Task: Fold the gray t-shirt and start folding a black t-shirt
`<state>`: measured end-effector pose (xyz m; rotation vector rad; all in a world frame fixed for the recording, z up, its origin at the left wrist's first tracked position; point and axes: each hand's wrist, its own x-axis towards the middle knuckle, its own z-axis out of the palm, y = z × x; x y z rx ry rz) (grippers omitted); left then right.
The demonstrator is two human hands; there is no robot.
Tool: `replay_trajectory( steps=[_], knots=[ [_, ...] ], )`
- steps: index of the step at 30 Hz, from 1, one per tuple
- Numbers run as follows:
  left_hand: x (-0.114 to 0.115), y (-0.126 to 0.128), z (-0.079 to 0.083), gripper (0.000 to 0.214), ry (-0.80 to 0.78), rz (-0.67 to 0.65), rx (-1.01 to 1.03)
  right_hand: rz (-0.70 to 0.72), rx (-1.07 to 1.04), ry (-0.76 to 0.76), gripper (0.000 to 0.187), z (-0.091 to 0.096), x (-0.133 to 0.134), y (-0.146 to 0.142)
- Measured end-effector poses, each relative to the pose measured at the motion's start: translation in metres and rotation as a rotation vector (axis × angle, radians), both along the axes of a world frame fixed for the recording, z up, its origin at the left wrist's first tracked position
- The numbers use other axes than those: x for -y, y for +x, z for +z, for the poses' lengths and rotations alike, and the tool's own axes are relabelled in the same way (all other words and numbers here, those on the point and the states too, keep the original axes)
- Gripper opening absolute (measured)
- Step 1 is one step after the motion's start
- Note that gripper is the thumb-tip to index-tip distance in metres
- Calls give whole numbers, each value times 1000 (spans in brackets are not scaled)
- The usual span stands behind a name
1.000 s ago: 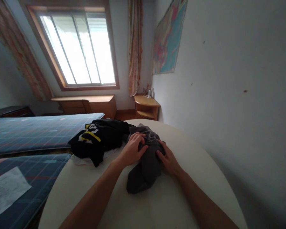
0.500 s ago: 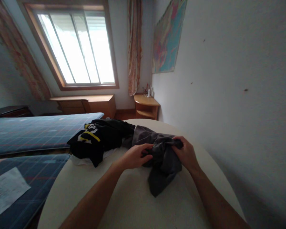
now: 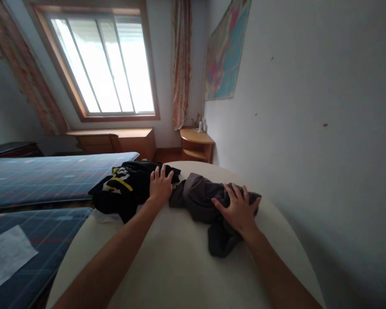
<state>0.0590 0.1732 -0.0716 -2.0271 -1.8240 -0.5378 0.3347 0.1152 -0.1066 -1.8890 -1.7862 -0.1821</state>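
On the round cream table (image 3: 167, 266) lie two heaps of clothing. The crumpled dark grey garment (image 3: 199, 197) is on the right, one part of it trailing toward me. My right hand (image 3: 239, 208) rests on top of it with fingers spread. To the left is a black garment (image 3: 138, 189) with a yellow and white print, and some white cloth (image 3: 107, 216) shows from under it. My left hand (image 3: 161, 185) lies on the right side of the black garment, fingers stretched out and apart. Which kinds of garment these are I cannot tell.
Two blue plaid mattresses (image 3: 51, 176) lie left of the table, with a paper sheet (image 3: 8, 255) on the nearer one. A white wall (image 3: 324, 180) runs along the right. Behind stand a wooden desk (image 3: 131, 137) and a corner shelf (image 3: 196, 136) below the window.
My left hand has moved off the grey garment, left and away from me, onto the black one. My right hand has let go its pinch and spread over the grey garment, which has shifted slightly right.
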Motion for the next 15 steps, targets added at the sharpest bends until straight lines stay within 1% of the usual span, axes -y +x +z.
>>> replay_trajectory(
  steps=[1, 2, 4, 6, 8, 9, 11, 12, 15],
  knots=[
    [-8, -8, 5, 54, -55, 46, -35, 13, 7, -42, 78, -4, 0, -2],
    [-14, -17, 9, 52, -117, 76, -50, 30, 2, -82, 85, -7, 0, -3],
    [-25, -32, 16, 42, -221, 95, -47, 76, -23, -148, 92, -13, -2, -2],
    [-32, -45, 23, 36, -261, 82, -25, 121, -39, -171, 88, -17, -4, 1],
    [-35, -57, 33, 35, -244, 68, 2, 152, -43, -164, 80, -19, -6, 5],
    [-35, -63, 40, 36, -224, 68, 14, 164, -44, -158, 76, -19, -6, 6],
    [-35, -76, 59, 39, -133, 87, 60, 181, -49, -155, 72, -18, -6, 8],
    [-33, -84, 69, 40, -62, 106, 99, 183, -53, -155, 72, -17, -6, 8],
    [-25, -109, 100, 35, 209, 156, 281, 180, -61, -157, 70, -16, -6, 8]
  ],
)
